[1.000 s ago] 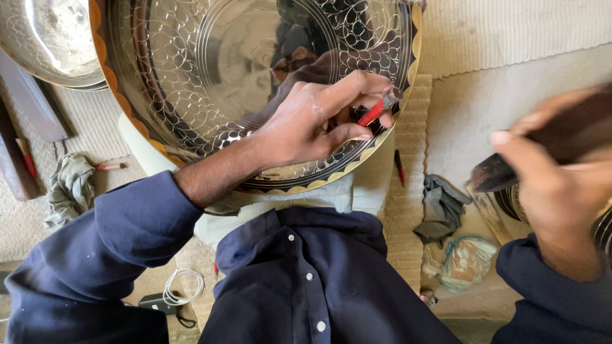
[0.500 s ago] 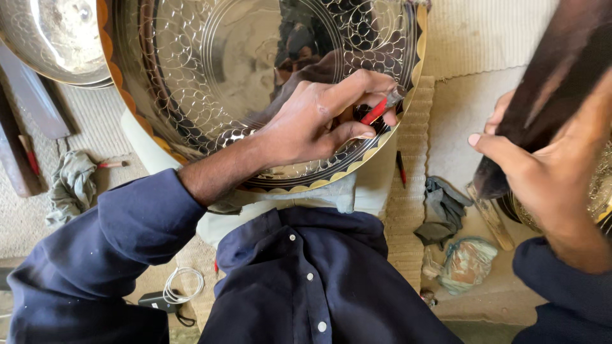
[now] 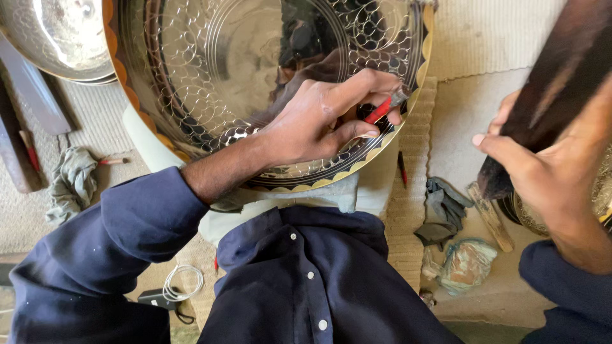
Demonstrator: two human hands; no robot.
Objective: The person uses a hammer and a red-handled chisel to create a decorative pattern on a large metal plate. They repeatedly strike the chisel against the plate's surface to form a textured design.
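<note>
Engraved brass tray (image 3: 242, 76), propped against the lap, under left hand (image 3: 319, 121) pinching a red-handled chisel (image 3: 381, 109) at its patterned rim. Right hand (image 3: 548, 172) wrapped around a dark wooden mallet (image 3: 554, 83), raised. Grey rag (image 3: 441, 210) on the floor mat below.

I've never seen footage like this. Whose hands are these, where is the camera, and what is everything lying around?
The camera sits on a person's head, looking down at their own lap and hands. The left hand pinches a small red-handled tool against a big shiny patterned metal tray. The right hand lifts a dark wooden mallet. On the floor lie a grey rag, a white cable and another metal dish.
</note>
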